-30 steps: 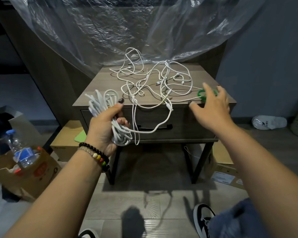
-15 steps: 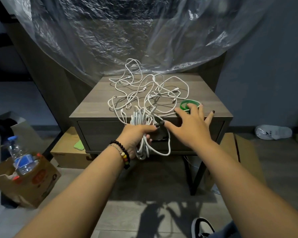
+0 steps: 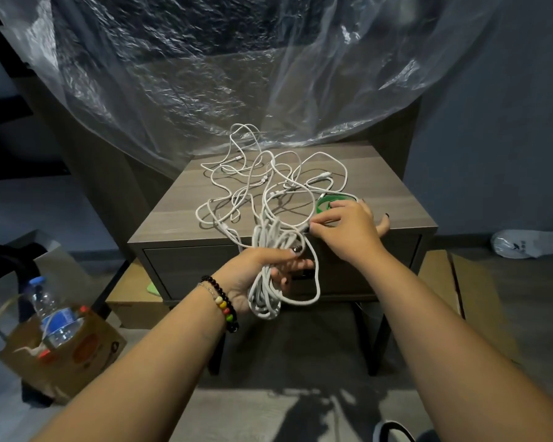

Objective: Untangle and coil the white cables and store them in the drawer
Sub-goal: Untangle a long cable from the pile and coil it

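Observation:
A tangle of white cables (image 3: 268,186) lies spread over the top of the grey-brown nightstand (image 3: 406,199). My left hand (image 3: 253,275) grips a coiled bundle of white cable (image 3: 265,301) in front of the closed drawer (image 3: 198,266). A strand runs up from that bundle to the tangle, and a loop hangs down beside it. My right hand (image 3: 348,231) lies palm down at the table's front right, its fingers curled over a green band (image 3: 324,202). Its thumb touches a cable at the front edge. The drawer handle is mostly hidden behind my left hand.
A clear plastic sheet (image 3: 237,74) hangs behind and over the nightstand's back edge. A paper bag with a water bottle (image 3: 51,314) stands on the floor at left. Cardboard boxes (image 3: 444,275) sit under and beside the table. A white shoe (image 3: 530,244) lies at right.
My left hand has carried the coiled bundle from the table's left corner to the middle of the drawer front. My right hand has settled onto the green band and its fingers have curled.

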Tool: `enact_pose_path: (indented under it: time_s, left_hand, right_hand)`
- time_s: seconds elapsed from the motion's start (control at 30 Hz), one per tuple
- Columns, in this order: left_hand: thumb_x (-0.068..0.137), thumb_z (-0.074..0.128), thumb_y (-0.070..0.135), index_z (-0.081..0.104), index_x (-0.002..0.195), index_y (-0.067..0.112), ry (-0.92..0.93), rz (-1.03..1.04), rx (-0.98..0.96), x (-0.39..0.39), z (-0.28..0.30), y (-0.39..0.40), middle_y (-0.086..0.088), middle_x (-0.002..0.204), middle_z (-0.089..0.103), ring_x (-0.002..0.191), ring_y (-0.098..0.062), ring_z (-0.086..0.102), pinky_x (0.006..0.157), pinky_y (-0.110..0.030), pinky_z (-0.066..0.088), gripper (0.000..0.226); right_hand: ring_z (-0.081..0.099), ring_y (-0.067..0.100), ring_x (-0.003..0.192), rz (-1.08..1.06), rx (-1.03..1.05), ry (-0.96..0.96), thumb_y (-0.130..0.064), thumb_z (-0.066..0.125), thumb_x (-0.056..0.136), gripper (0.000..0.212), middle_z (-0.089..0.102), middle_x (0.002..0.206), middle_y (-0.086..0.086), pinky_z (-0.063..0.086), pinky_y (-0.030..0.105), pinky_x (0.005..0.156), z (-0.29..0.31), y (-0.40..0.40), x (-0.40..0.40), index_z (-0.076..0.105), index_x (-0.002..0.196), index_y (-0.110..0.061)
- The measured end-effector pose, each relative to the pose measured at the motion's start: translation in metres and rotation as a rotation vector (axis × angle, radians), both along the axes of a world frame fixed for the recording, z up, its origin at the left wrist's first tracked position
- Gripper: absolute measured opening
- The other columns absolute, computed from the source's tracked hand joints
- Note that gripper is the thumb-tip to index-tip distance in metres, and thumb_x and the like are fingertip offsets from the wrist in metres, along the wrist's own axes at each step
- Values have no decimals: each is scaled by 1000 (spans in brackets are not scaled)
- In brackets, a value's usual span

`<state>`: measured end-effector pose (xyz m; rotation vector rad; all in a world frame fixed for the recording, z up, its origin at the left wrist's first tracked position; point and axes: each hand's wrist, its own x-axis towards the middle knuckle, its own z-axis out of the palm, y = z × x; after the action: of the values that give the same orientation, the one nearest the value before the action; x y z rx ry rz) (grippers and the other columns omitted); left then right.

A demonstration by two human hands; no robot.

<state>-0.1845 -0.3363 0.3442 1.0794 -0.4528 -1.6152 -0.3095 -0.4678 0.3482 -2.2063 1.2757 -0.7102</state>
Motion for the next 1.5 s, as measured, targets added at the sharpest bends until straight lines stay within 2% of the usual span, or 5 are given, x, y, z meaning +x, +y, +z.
enact_pose_path:
  time_s: [0.33,0.47,0.67,1.03,1.5]
  left_hand:
    - [69,70,9,74,78,4,-211,-118,-123,8,54,2,-6,71,70,42,-4,55,46,-14,47,11]
    - [54,87,11,60,88,-3,-248,-257,-146,29,100,-3,-3,55,60,37,-3,51,39,-15,45,45]
    - [77,56,15,64,75,3,-457,-288,-144,40,149,-13,2,52,53,36,-2,43,41,-12,39,14]
    - [86,52,13,53,81,5,-587,-62,-309,81,207,-25,-1,57,52,38,-3,44,40,-15,40,9]
    - [88,59,10,60,91,5,-696,537,-615,142,292,-61,-7,70,56,47,-11,53,45,-21,47,5]
  right_hand:
    - [34,15,134,-47,-74,-102,-48,73,74,34,41,139,-6,6,48,114,1,6,-5,67,105,-37]
    - [23,20,142,75,-140,-324,-33,67,80,63,24,152,0,11,49,117,4,32,8,41,138,-33]
    - [4,22,147,108,-103,-186,-84,43,69,92,8,158,-6,7,54,118,2,51,57,17,148,-43]
    - [42,29,116,28,-222,4,-16,49,92,42,46,122,4,29,45,101,46,-7,126,47,130,-34]
    - [45,28,123,-101,-407,496,-9,42,92,35,54,126,9,35,38,104,50,-79,132,55,124,-15]
